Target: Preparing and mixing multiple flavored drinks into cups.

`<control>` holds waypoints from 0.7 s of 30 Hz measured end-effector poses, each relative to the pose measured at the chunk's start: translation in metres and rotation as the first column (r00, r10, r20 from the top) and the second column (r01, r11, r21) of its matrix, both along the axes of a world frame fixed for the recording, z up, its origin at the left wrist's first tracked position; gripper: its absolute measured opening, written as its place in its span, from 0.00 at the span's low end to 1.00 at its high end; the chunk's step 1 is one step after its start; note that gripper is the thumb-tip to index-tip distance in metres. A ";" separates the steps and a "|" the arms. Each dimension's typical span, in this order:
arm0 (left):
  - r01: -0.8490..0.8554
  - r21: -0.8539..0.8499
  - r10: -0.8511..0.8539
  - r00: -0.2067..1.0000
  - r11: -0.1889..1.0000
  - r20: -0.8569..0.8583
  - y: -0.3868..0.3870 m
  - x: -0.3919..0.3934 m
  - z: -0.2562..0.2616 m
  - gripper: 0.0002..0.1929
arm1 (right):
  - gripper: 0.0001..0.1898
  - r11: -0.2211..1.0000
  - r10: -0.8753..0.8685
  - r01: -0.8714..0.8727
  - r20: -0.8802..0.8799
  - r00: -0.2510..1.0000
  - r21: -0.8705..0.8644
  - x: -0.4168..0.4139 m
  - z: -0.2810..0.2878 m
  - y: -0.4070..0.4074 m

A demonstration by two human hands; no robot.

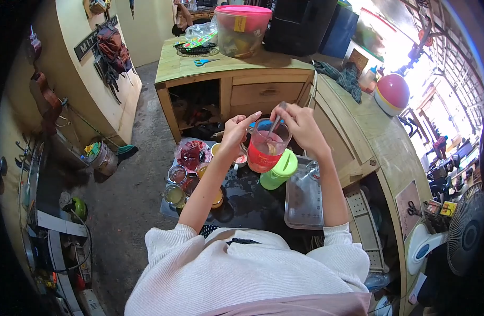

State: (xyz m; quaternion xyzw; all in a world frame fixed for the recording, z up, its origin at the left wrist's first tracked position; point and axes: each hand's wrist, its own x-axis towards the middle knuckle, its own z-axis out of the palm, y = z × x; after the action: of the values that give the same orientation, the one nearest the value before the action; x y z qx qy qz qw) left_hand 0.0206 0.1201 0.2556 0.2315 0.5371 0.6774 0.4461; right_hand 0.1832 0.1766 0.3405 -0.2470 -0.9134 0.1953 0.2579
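A clear glass mug (265,152) of pink-red liquid is held up before me by my left hand (238,132), which grips its handle side. My right hand (301,122) pinches the handle of a metal spoon (274,127) whose lower end is inside the mug. Just below and right of the mug stands a lime-green lidded plastic container (279,170). Several small glasses and bowls of coloured contents are grouped near my left forearm, among them a glass of greenish contents (174,195) and a plastic bag with dark red contents (192,154).
A metal tray (304,197) lies on the low dark table (247,197) beside my right forearm. The wooden counter (242,70) beyond bears blue scissors (205,62), a pink-lidded tub (242,31) and a dark cloth (342,77). A fan (469,235) stands far right.
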 end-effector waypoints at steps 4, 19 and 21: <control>0.048 0.017 -0.048 0.999 0.999 0.020 0.002 -0.001 -0.005 0.16 | 0.15 0.999 0.009 -0.009 -0.008 1.000 0.039 0.003 -0.001 0.004; -0.022 0.014 0.022 1.000 1.000 -0.002 0.001 0.003 -0.004 0.15 | 0.15 0.988 0.054 -0.051 0.015 0.998 -0.149 0.003 -0.002 -0.001; -0.001 0.014 0.001 1.000 1.000 -0.010 -0.001 0.002 -0.004 0.19 | 0.15 0.989 -0.119 0.118 0.007 0.993 0.089 0.001 -0.001 -0.006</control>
State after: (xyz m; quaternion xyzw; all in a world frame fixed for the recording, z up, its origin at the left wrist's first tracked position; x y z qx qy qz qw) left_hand 0.0223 0.1187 0.2521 0.2379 0.5346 0.6803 0.4414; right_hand 0.1845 0.1706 0.3398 -0.2902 -0.9065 0.1375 0.2741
